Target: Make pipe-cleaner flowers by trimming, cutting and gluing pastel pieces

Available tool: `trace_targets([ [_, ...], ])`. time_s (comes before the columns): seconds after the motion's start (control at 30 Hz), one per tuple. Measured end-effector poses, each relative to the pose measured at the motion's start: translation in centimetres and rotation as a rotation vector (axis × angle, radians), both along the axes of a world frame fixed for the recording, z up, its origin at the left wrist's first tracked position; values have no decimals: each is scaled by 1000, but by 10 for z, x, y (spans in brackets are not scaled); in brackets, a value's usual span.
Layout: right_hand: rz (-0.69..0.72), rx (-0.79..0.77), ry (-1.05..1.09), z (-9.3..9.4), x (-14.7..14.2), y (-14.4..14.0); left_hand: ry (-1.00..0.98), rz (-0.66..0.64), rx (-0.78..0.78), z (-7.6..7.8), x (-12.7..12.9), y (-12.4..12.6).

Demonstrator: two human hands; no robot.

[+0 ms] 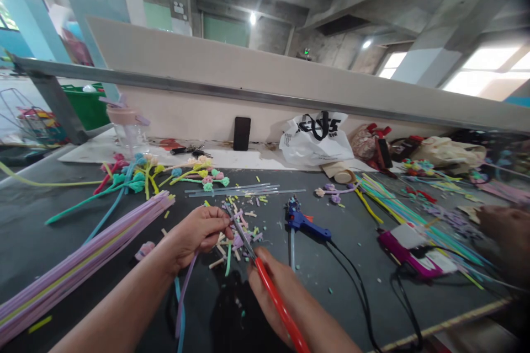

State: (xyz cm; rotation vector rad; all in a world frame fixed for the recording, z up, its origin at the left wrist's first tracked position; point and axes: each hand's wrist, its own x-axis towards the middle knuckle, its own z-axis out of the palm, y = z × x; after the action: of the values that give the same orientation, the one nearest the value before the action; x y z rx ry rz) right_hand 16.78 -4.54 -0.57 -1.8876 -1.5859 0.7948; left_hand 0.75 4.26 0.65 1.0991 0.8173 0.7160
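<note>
While my left hand (199, 234) pinches the purple pipe cleaner (185, 287) left of the scissors (265, 276), its stem trails down toward me; my right hand (281, 298) grips the red handles, blades angling up-left, tips beside my left fingertips.

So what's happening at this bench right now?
A person sits at a dark table strewn with craft scraps. The left hand pinches a purple pipe cleaner whose tail hangs toward the body. The right hand holds red-handled scissors, blades pointing at the left fingertips. A blue glue gun lies just to the right, a bundle of pastel stems to the left, and finished pipe-cleaner flowers farther back. Another person's hand shows at the right edge.
</note>
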Motion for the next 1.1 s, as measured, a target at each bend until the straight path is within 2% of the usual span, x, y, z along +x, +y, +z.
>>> trace_targets([
  [0.23,-62,-30,94,-5,-1,1,-10,-6,-9,2,0,-2],
  [0.4,-60,-32,53,-8,-3,4,9,-1,7,3,0,-2],
  [0.6,125,-113,-81,23,6,-7,-62,53,-3,2,0,-1],
  [0.73,150,-143,-89,39,5,-13,-105,65,-24,3,1,-2],
  [0.9,158,-99,-91,32,2,-12,-79,42,-29,1,2,-2],
  [1.1,36,-63,-18,23,6,-12,-36,11,-19,1,0,-1],
])
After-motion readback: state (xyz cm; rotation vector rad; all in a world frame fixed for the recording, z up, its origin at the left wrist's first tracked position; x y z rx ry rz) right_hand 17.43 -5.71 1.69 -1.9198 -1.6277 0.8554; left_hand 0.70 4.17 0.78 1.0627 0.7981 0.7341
